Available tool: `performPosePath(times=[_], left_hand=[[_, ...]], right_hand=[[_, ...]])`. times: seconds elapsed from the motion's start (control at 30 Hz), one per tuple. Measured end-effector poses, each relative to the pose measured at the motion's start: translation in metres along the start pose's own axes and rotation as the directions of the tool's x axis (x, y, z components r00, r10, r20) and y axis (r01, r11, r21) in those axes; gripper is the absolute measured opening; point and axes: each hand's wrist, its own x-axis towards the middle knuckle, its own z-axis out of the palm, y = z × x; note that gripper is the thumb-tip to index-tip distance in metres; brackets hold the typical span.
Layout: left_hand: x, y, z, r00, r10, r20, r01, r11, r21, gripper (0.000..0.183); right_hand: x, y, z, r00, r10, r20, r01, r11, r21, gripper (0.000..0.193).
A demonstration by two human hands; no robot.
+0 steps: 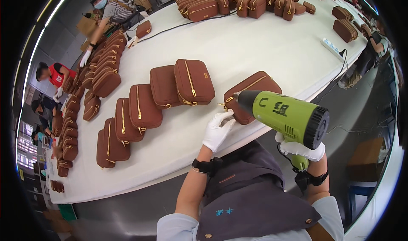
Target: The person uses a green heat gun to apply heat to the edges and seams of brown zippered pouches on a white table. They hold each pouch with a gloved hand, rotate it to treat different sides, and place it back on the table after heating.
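My right hand (308,150), in a white glove, is wrapped round the handle of a green heat gun (278,113) with a black nozzle. The gun's tip hovers over the left part of a brown leather bag (265,84) with a gold zipper, hiding part of it. At the bag's near left corner, close to a gold ring, the gloved fingers of my left hand (218,131) are curled and pinch the edge. Exactly what lies between those fingertips is hard to make out. The bag rests on the white table, near its front edge.
Several like bags (140,107) lie overlapping in a slanting row to the left. More bags (106,81) line the far left side, and a pile (255,5) stands at the back. A power strip (332,49) with a black cord sits at right. Co-workers stand around the white table (170,156).
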Motion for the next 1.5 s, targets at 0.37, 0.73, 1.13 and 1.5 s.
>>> performPosePath(times=[0.37, 0.73, 1.13, 1.5], left_hand=[[0.054, 0.035, -0.002, 0.97, 0.242, 0.033, -0.218, 0.797, 0.563, 0.034], [0.079, 0.095, 0.01, 0.885, -0.35, 0.308, 0.163, 0.851, 0.499, 0.028], [0.049, 0.017, 0.0, 0.939, -0.317, 0.13, 0.343, 0.882, -0.324, 0.028], [0.035, 0.0, 0.017, 0.982, -0.169, 0.082, 0.188, 0.901, -0.391, 0.023]], right_hand=[[-0.019, -0.008, -0.005, 0.981, 0.102, -0.168, -0.099, 0.995, 0.025, 0.061], [-0.026, -0.008, -0.005, 0.944, 0.16, -0.289, -0.146, 0.987, 0.068, 0.057], [-0.072, 0.007, -0.021, 0.971, 0.031, -0.237, -0.004, 0.994, 0.114, 0.068], [-0.069, 0.007, -0.007, 0.982, -0.187, 0.001, 0.165, 0.865, -0.473, 0.051]])
